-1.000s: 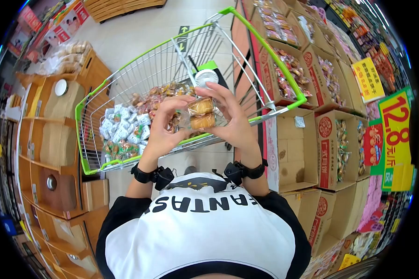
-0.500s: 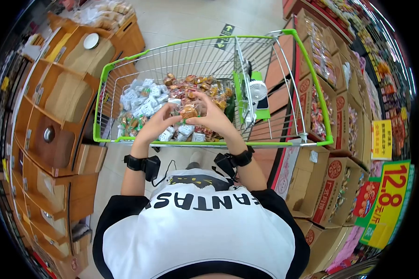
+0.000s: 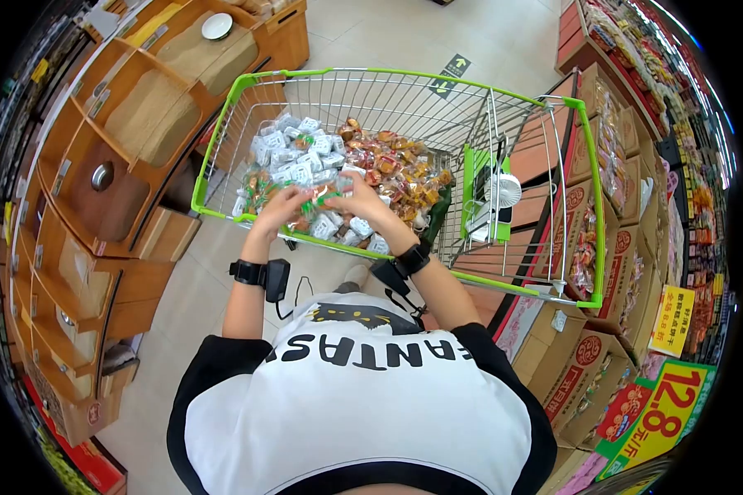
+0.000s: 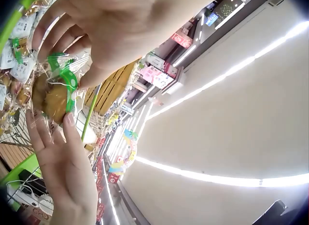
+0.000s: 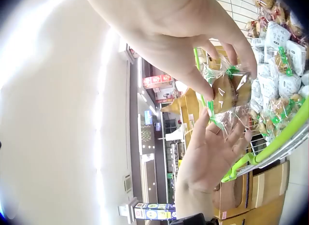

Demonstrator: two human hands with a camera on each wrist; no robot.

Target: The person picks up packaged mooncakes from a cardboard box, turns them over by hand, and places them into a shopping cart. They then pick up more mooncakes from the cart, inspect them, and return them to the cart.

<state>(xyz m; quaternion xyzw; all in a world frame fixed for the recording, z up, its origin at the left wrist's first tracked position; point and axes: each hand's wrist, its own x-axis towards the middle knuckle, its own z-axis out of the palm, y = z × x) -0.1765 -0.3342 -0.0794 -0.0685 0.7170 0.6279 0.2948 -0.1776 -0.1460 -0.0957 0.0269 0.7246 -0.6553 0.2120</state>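
Both hands hold a clear packet of pastries with green printing above the goods in the shopping cart. Two brown pastries show through its film in the right wrist view. My left hand pinches one end between thumb and fingers. At the opposite end, the thumb and fingers of my right hand grip the wrapper. Below lie many small white packets and, to their right, a heap of brown and red wrapped pastries. More green-printed packets lie by the left hand.
A white handheld fan stands in the cart's green-and-wire seat section. Wooden display shelves line the left side. On the right are cardboard boxes of packaged goods and a yellow-green price sign.
The hands have lowered the pastry packet towards the cart's load and shifted left over it. The head view has swung, so the cart sits further right in the picture.
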